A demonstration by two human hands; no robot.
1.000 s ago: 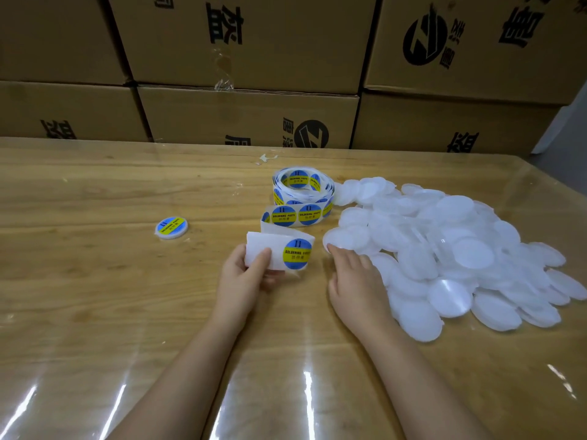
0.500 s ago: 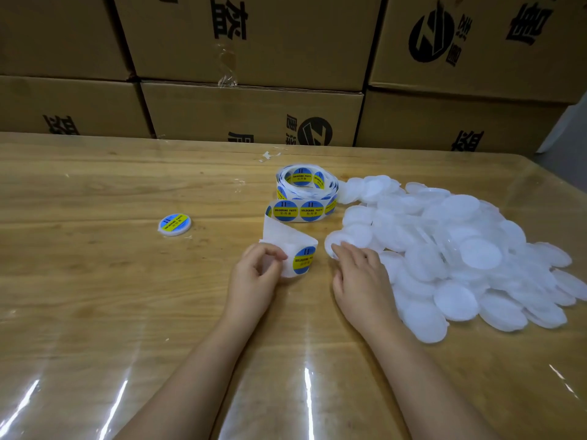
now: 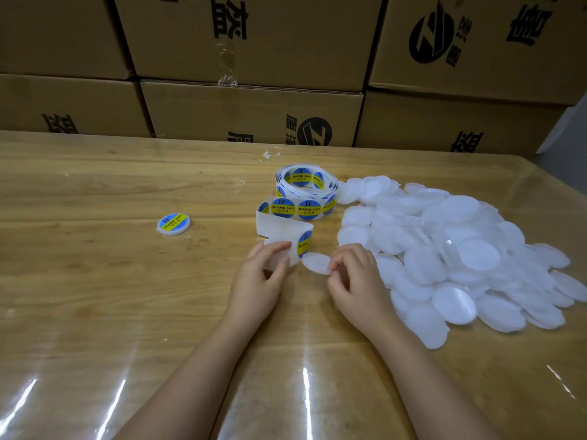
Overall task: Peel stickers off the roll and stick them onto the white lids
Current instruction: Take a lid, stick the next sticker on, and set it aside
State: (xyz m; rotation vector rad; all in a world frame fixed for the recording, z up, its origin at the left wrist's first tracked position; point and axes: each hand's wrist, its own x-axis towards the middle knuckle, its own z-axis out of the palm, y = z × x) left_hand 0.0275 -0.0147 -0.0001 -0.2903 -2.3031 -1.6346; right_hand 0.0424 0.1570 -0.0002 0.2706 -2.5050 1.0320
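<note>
Left hand [image 3: 257, 281]: fingers [image 3: 276, 247] curled, thumb and forefinger pinching the free end of the white strip [image 3: 279, 228]. The strip bends over the fingertips. One blue-and-yellow sticker [image 3: 304, 244] sits on the strip just right of those fingertips, seen edge-on. Whether its edge has lifted from the backing cannot be told.

Right hand [image 3: 359, 281]: fingers curled, tips gripping one white lid [image 3: 316, 263] by its right edge. The lid lies in the gap between the two hands, its left edge just beside the sticker; contact between them cannot be confirmed. Whether the lid rests on the table [image 3: 95, 281] or is raised off it cannot be told.

Beyond the left fingertips the strip loops back to the roll [image 3: 305, 188], which lies flat, stickers facing outward around its wall. Right of the right hand, and touching its knuckle side, spreads the pile [image 3: 460, 249] of bare white lids, overlapping loosely; its far edge reaches the roll.

Well left of the left hand, apart from everything else, lies one labelled lid [image 3: 174, 223], sticker up.

The table is wood-grain under a glossy clear film [image 3: 305, 395]. A small clear scrap [image 3: 270, 154] lies beyond the roll. Stacked cardboard boxes [image 3: 254, 42] with black print stand along the far edge.
</note>
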